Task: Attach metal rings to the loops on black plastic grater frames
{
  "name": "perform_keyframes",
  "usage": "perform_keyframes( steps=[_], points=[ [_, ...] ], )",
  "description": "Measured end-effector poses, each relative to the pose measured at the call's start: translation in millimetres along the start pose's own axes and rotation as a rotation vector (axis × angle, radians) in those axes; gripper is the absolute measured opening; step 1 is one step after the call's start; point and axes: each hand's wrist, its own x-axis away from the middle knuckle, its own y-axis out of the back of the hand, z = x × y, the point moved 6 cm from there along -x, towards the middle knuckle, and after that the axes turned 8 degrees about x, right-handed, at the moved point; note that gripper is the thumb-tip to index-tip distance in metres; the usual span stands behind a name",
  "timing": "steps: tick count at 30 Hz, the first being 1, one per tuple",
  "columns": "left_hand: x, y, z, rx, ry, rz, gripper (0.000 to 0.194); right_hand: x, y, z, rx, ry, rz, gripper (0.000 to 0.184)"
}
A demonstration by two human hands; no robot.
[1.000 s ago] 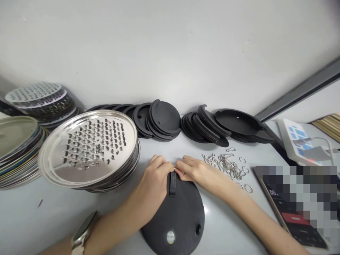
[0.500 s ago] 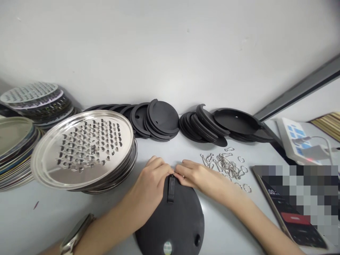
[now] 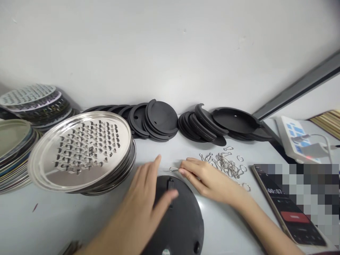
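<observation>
Right hand (image 3: 208,179) pinched a wire clip (image 3: 174,169) by one end, leaving its loop exposed beyond the near black disc (image 3: 184,216); left hand (image 3: 142,198) hung open over the disc's left side, possibly steadying it.

A black disc (image 3: 180,219) lies flat; a metal clip (image 3: 174,169) (slim, looped) is near its far edge.

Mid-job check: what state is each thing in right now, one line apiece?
Left hand: open, thumb spread, holding nothing
Right hand: closed, pinching a wire clip
Wire clip: held, one end sticking out
Black disc: flat, partly covered
Metal grater plates: stacked
Loose clips and rings: scattered
Phone: screen lit
Power strip: plug inserted
</observation>
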Motion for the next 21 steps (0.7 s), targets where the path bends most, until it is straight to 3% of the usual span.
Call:
perform_keyframes(
  steps=[3,5,8,11,14,15,21],
  points=[
    [27,-9.7,-2,-0.151,-0.090,0.060,0.127,-1,5,-5,-0.070,-0.026,-0.058,0.024],
    [35,-17.5,4,-0.149,-0.072,0.115,0.140,-3,8,-6,-0.128,-0.025,-0.102,0.022],
    [31,-23.8,17,-0.063,0.070,0.153,0.141,-1,9,-5,-0.220,-0.099,-0.192,0.022],
    [21,-23.7,19,0.053,0.216,0.184,0.125,13,1,-3,-0.346,-0.326,-0.400,0.026],
    [10,-13.4,9,0.126,0.278,0.162,0.079,25,-18,5,-0.514,-0.422,-0.483,0.026],
    [5,-7.8,1,0.140,0.237,0.137,0.068,28,-21,6,-0.527,-0.445,-0.519,0.026],
    [-21,33.4,-51,0.150,-0.165,-0.104,0.043,32,-10,3,-0.481,-0.502,-0.830,0.022]
  ],
)
